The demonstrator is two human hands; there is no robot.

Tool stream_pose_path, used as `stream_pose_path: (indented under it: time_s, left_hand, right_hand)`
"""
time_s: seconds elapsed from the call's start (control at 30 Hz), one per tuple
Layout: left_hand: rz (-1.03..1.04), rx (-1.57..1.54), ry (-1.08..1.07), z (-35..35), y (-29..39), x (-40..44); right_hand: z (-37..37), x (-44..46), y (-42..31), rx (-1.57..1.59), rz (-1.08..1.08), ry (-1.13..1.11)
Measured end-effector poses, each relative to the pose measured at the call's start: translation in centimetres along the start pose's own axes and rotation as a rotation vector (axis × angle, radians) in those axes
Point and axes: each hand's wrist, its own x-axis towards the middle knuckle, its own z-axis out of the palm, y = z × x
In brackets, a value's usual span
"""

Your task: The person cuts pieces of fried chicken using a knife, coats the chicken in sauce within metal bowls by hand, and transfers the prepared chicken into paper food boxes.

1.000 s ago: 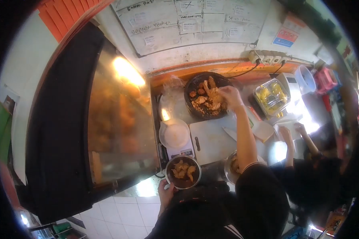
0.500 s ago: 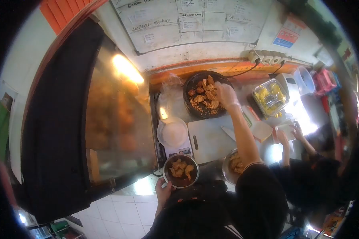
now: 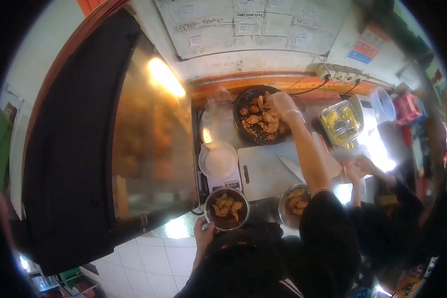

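Observation:
My left hand [image 3: 203, 234] grips the rim of a steel bowl [image 3: 215, 225] with pieces of fried chicken [image 3: 227, 205] inside. Over the right side of a black round pan [image 3: 240, 130], my right hand [image 3: 285, 104] wears a clear plastic glove. Its fingers are curled down against a piece of fried chicken [image 3: 268, 101]; the fingertips are partly hidden. More fried pieces and loose crumbs [image 3: 250, 130] lie in the pan. Beneath my right forearm stands a second steel bowl [image 3: 285, 214], also with fried pieces, partly covered by my sleeve.
A white jug [image 3: 219, 161] stands on a kitchen scale [image 3: 225, 184]. Beside it a knife [image 3: 290, 167] lies on a white cutting board [image 3: 263, 171]. A clear container with yellow contents [image 3: 341, 124] is at right, near another person's hands [image 3: 357, 168]. A lit glass cabinet [image 3: 151, 149] borders the left.
My right hand has shifted slightly within the pan, staying at the chicken. My left hand keeps its hold on the bowl. The other person's hands have come closer together. The whole view has shifted slightly.

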Motion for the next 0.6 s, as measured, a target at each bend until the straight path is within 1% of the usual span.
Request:
stream_pose_path:
  time_s: [0.03,0.07,0.13,0.17,0.2,0.23,0.27,0.33,0.37,0.4,0.43,0.47,0.5,0.57,0.6]
  left_hand:
    - [-0.001,-0.004,0.004,0.1,0.0,0.0]
    - [0.008,-0.011,0.019,0.2,0.0,0.1]
    - [-0.001,-0.021,0.049,0.3,0.1,0.0]
    - [0.030,0.010,0.027,0.2,0.2,0.2]
    - [0.059,0.042,0.007,0.0,0.0,0.1]
    - [0.041,0.043,0.024,-0.1,-0.3,0.1]
    - [0.033,0.022,0.018,-0.2,-0.6,0.1]
    - [0.035,0.004,0.009,-0.3,-0.8,0.4]
    - [0.045,0.001,0.006,-0.3,-0.8,0.4]
    - [0.053,-0.003,0.001,-0.4,-1.0,0.3]
    - [0.048,-0.003,-0.006,-0.5,-1.6,0.6]
    - [0.112,0.045,-0.012,-0.8,-2.5,1.2]
    - [0.173,0.094,-0.018,-1.1,-3.0,1.3]
    - [0.137,0.055,-0.021,-0.8,-1.9,0.6]
    - [0.105,0.015,-0.018,-0.6,-1.3,0.4]
  right_hand:
    - [-2.4,-1.1,-0.7,0.047,-0.096,0.079]
    - [-4.1,-2.0,-1.5,0.047,-0.101,0.073]
    - [-6.5,-4.2,-3.3,0.287,-0.004,0.115]
    - [-7.1,-5.6,-4.1,0.298,-0.007,0.091]
    - [-7.6,-6.9,-4.9,0.493,0.030,0.050]
    - [-8.1,-8.2,-5.9,0.686,0.070,0.011]
    - [-8.9,-9.7,-7.7,0.697,0.072,-0.006]
    - [-10.4,-12.6,-10.9,0.554,-0.033,-0.090]
    - [-9.6,-13.8,-11.2,0.475,-0.217,-0.015]
    - [-10.1,-15.4,-12.8,0.474,-0.212,-0.015]
    - [-10.9,-17.1,-15.3,0.528,-0.094,-0.103]
    - [-11.2,-18.7,-17.5,0.580,0.023,-0.189]
    - [-10.5,-20.2,-18.8,0.578,0.031,-0.192]
    - [-8.1,-23.1,-20.8,0.721,0.036,-0.246]
    - [-7.1,-24.2,-21.9,0.719,0.037,-0.249]
